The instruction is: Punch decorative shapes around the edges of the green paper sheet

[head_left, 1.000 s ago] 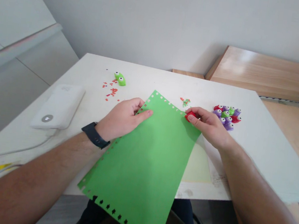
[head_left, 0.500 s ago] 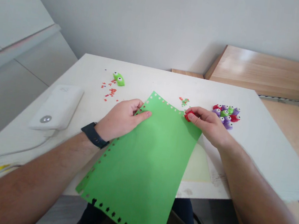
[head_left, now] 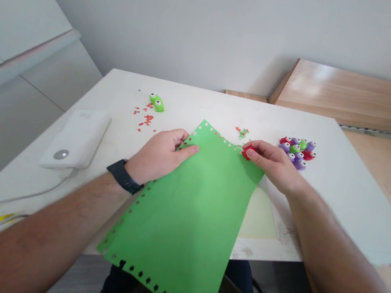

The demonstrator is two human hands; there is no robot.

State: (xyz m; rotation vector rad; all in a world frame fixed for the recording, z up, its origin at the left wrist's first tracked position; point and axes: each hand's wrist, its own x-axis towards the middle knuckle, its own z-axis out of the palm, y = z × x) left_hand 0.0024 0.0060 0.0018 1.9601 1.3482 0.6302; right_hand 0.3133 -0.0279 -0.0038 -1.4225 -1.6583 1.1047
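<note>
A large green paper sheet (head_left: 188,207) slants from the table toward me, with small star-shaped holes along its left, near and far edges. My left hand (head_left: 166,155) pinches its upper left edge, thumb on top and fingers underneath. At the far right corner my right hand (head_left: 272,163) grips a small red craft punch (head_left: 247,153) between thumb and fingers. The punch sits at the paper's far edge; the fingers partly cover it. Small green and red paper cut-outs (head_left: 243,133) lie just beyond it.
Several purple, red and green punches with eyes (head_left: 296,152) cluster at the right. A green punch (head_left: 157,103) stands at the back left near red paper bits (head_left: 147,120). A white box-like device (head_left: 77,139) with a cable lies left. A pale yellow sheet (head_left: 258,216) is partly under the green paper.
The view has shifted very slightly. Both hands keep their holds on the paper and the red punch, with hardly any other movement.
</note>
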